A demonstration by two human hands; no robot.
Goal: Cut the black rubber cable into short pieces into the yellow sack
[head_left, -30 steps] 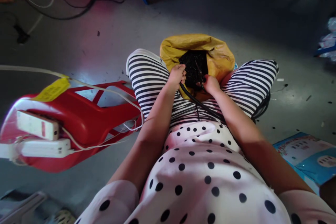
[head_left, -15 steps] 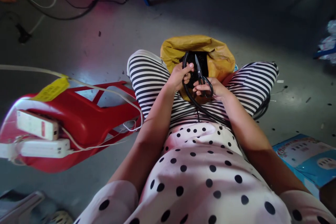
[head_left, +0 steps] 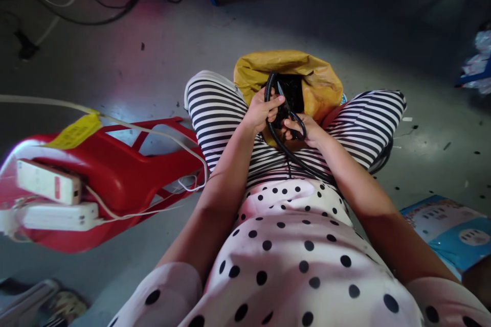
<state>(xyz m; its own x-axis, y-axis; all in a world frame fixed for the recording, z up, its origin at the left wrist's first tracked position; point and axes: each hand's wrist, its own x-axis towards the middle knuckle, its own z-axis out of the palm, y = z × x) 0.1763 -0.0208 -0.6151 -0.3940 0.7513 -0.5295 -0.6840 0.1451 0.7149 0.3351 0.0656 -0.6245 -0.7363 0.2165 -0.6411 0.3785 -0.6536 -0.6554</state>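
Between my knees stands a yellow bag (head_left: 284, 61) with its mouth folded open and dark contents inside. My left hand (head_left: 263, 111) is closed around a black corrugated tube (head_left: 269, 82), which runs down across my lap toward the right. In my right hand (head_left: 305, 129) is a pair of scissors (head_left: 300, 126) with black handles, fingers in the loops. Their blades point up and left, close to my left fingertips and the tube. Whether the blades touch the tube I cannot tell.
On my left is a red plastic stool (head_left: 115, 173) with a white power strip (head_left: 57, 214), a white box-shaped device (head_left: 48, 181) and cables on it. A blue and white carton (head_left: 448, 230) sits at right. Black cables (head_left: 130, 7) lie on the floor beyond.
My right hand has moved the scissors slightly left, so the blades are now nearer my left fingers. My left hand keeps its hold on the tube.
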